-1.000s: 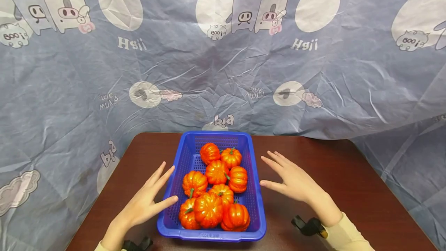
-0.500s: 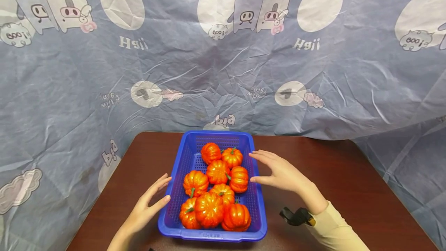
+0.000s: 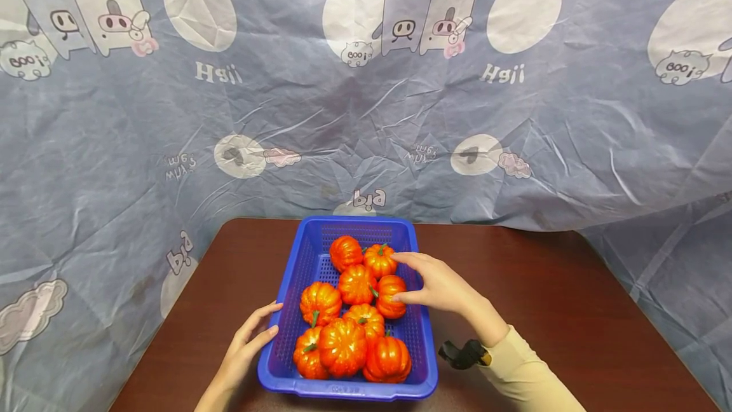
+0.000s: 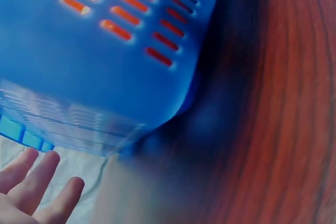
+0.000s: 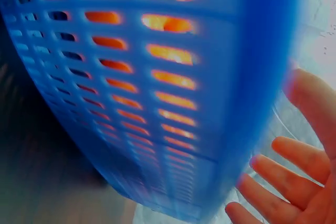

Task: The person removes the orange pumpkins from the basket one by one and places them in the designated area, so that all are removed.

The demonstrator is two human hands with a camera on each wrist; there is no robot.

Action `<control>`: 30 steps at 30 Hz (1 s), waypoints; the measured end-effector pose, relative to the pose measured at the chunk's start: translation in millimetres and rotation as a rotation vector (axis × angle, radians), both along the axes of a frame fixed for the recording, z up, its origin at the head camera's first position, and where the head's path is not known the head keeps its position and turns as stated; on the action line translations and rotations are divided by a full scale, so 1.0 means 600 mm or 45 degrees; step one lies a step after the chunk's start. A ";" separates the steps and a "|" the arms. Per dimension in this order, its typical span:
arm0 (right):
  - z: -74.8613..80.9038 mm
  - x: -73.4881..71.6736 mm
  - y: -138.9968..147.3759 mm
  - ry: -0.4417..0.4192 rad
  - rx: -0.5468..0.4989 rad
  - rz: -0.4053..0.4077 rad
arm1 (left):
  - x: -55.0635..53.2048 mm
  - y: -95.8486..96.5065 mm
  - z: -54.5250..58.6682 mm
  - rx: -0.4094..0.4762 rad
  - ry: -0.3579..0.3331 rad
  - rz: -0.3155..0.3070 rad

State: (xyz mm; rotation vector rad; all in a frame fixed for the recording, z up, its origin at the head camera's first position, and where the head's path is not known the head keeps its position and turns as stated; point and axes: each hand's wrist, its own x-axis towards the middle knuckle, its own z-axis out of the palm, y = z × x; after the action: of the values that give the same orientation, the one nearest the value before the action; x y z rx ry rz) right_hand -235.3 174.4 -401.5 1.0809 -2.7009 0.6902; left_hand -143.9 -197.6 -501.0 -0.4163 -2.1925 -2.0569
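Note:
A blue plastic basket (image 3: pixel 286 377) with slotted walls holds several small shiny orange pumpkins (image 3: pixel 343 347) with green stems. My left hand (image 3: pixel 243 342) is at the basket's left rim, thumb and fingers apart; whether they touch it I cannot tell. In the left wrist view its fingers (image 4: pixel 39 174) lie beside the slotted wall. My right hand (image 3: pixel 437 281) reaches over the right rim, its fingers near the back right pumpkin (image 3: pixel 380 260) and its thumb by the right-hand pumpkin (image 3: pixel 389 297). In the right wrist view its fingers (image 5: pixel 289 174) are spread and slightly bent.
Under the basket is a dark brown wooden table (image 3: pixel 532 310), with bare surface to both sides. A grey-blue printed cloth (image 3: pixel 366 113) hangs behind it. A black strap piece (image 3: pixel 462 355) sticks out from the right wrist.
Both hands have come closer to the basket. My right hand has moved left, over the rim to the pumpkins; the left hand has lowered toward the left rim. The pumpkins stay put.

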 end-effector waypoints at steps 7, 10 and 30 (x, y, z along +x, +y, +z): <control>-0.018 -0.006 -0.021 -0.039 0.060 0.017 | 0.005 0.013 -0.011 0.057 -0.080 0.080; -0.024 -0.009 -0.029 -0.053 0.082 0.019 | 0.006 0.017 -0.014 0.101 -0.090 0.058; -0.046 -0.015 -0.045 0.047 0.257 0.030 | 0.010 0.027 -0.019 0.155 -0.097 0.090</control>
State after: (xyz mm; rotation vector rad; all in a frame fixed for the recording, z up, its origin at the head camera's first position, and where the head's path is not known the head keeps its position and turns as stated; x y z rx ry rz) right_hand -244.3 147.4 -429.1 1.1579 -2.7770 0.4021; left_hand -138.1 -181.1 -512.7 -0.2486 -2.0754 -2.1879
